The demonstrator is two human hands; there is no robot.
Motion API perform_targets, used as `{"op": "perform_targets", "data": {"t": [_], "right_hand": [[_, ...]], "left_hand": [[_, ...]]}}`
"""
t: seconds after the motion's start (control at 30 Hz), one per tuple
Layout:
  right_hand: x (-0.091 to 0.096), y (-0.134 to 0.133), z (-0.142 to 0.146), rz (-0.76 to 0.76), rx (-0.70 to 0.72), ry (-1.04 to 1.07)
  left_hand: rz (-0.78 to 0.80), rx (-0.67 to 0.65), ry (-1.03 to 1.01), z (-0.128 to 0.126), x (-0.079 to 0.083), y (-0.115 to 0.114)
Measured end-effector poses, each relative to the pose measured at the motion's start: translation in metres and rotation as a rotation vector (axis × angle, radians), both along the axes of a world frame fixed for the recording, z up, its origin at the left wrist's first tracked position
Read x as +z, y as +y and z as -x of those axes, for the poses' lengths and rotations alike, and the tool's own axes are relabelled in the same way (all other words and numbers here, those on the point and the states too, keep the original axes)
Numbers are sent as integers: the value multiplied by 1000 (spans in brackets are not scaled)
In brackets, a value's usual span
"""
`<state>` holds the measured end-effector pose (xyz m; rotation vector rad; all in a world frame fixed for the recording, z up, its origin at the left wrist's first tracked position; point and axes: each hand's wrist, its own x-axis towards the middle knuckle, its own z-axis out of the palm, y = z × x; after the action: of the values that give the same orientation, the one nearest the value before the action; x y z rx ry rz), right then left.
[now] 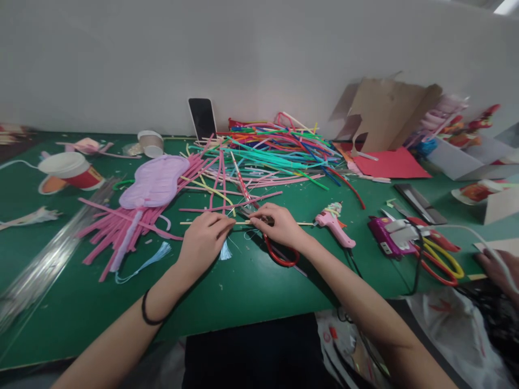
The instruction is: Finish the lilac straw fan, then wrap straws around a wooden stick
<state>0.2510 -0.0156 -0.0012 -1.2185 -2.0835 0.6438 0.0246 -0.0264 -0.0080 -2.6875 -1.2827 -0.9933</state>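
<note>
My left hand [205,236] is closed, its fingertips pinching a thin wooden stick [304,223] that lies level across the green table. My right hand [279,224] also pinches this stick a short way to the right. Below the left fingertips hangs or lies a small light-blue tassel [225,251], with a fine thread around the fingers. Red-handled scissors [281,261] lie partly hidden under my right hand. To the right of that hand, a pink glue gun [335,228] rests near the stick's end.
A lilac fan-shaped piece [156,181] lies on pink pipe cleaners [117,232] at left. Behind are a coloured pipe-cleaner pile [279,154] and a leaning phone [203,119]. At right are a purple power strip [391,237], yellow-red scissors [444,262] and another person's hand [500,270].
</note>
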Motion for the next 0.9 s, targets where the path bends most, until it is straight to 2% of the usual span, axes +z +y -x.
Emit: {"op": "perform_targets", "data": {"t": [0.13, 0.3, 0.4, 0.7, 0.9], "right_hand": [[4, 4, -2, 79, 9, 33], [9, 17, -2, 273, 50, 13], [12, 26, 0, 340, 81, -24], [12, 30, 3, 403, 107, -35], [14, 29, 3, 392, 115, -48]], "left_hand": [[-17, 1, -7, 0, 0, -1], [-8, 8, -12, 0, -3, 1], [6, 10, -17, 1, -5, 1], [26, 15, -12, 1, -3, 1], [20, 23, -14, 1, -2, 1]]}}
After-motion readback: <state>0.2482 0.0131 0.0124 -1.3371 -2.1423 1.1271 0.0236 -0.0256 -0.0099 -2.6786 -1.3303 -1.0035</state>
